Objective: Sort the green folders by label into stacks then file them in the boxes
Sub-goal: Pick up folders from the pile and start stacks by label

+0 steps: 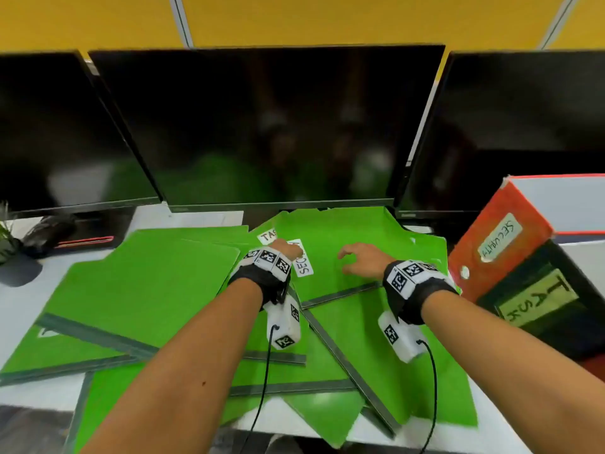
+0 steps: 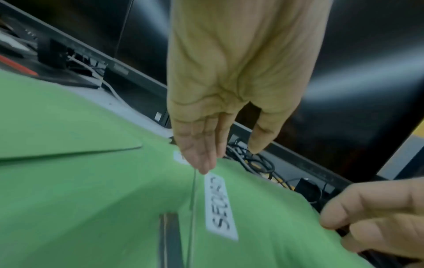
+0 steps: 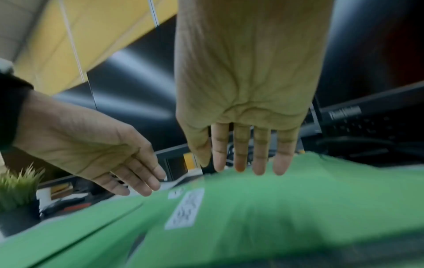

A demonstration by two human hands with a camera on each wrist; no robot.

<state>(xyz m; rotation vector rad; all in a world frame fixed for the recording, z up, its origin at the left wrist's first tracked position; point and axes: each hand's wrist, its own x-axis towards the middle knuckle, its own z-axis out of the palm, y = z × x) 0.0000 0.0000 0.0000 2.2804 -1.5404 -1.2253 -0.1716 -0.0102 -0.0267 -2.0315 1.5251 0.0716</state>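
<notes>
Green folders (image 1: pixel 157 290) spread overlapping across the table (image 1: pixel 29 393), before dark monitors. Left hand (image 1: pixel 288 249) open-fingered at the SECURITY label (image 1: pixel 304 263); right hand (image 1: pixel 360 260) loosely open over the top folder (image 1: pixel 353 231). Labelled boxes (image 1: pixel 510 257) at right.

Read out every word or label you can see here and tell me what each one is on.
"SECURITY": handwritten label on the red box.
"TASK": label on the dark box.
"SECU…": white label on the top green folder; its end is hidden under the left hand.
"TAS…": white label on a folder behind, also cut off.
Monitor brand badge: too blurred to read.
Wrist marker squares: patterns, no text.
</notes>
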